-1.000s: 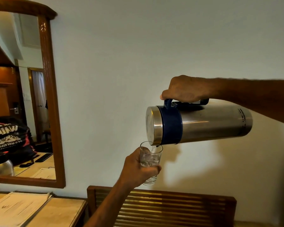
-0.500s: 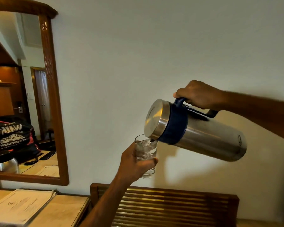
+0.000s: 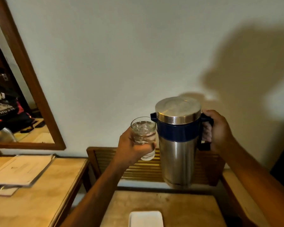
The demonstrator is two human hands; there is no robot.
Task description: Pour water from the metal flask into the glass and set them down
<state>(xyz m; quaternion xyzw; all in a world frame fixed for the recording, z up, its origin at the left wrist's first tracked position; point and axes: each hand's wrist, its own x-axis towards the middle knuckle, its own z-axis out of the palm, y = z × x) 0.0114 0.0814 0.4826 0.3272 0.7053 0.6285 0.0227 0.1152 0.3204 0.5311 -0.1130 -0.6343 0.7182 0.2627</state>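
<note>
**Flask upright, glass filled, both held above the table**

We saw a pale wall (image 3: 121,54) behind everything, with a wood-framed mirror (image 3: 31,79) at the left. Below stood a wooden table (image 3: 179,205) carrying a small white dish (image 3: 145,218), and a second table (image 3: 39,202) at the left bearing papers (image 3: 21,169). A slatted wooden chair back (image 3: 208,169) stood against the wall.

The metal flask (image 3: 179,154) was upright in the air above the table, a tall brushed-steel cylinder with a dark blue collar, blue handle and shiny steel lid. Our right hand (image 3: 220,133) had its grip clenched round that handle.

The glass (image 3: 143,135) was just left of the flask, small, clear and nearly full of water. Our left hand (image 3: 131,146) kept its grip wrapped round the lower half.
</note>
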